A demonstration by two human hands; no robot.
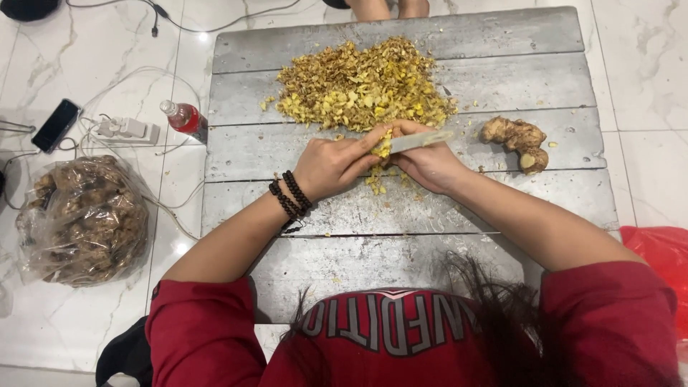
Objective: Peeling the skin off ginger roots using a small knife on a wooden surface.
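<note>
My right hand (428, 163) grips a knife (421, 140) with a pale blade pointing right, over the grey wooden board (401, 244). My left hand (332, 165), with dark bead bracelets on the wrist, pinches a small yellow ginger piece (383, 147) against the blade. A few yellow bits lie beneath the hands. Just beyond the hands lies a big pile of chopped ginger (362, 86). A whole ginger root (517, 140) rests to the right of the knife tip.
On the white marble floor at left sit a clear bag of ginger roots (84, 218), a red-liquid bottle (185, 118), a power strip (126, 130) with cables and a phone (54, 125). A red bag (663, 254) is at right. Someone's feet (390, 8) show beyond the board.
</note>
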